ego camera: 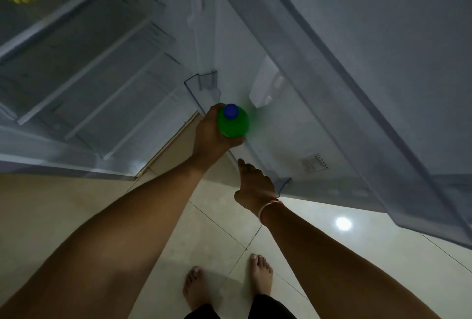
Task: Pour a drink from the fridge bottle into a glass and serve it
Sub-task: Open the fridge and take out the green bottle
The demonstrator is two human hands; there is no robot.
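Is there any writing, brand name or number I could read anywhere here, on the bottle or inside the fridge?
None can be read.
Sticker on the inner fridge door: printed marks, too small and blurred to read.
Green bottle in the left hand: seen from above, only its blue cap and shoulder show; no label visible.
Fridge shelves: no text seen.

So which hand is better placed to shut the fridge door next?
Probably the right hand: it is empty and already at the door shelf's edge. The left hand is wrapped around the green bottle.
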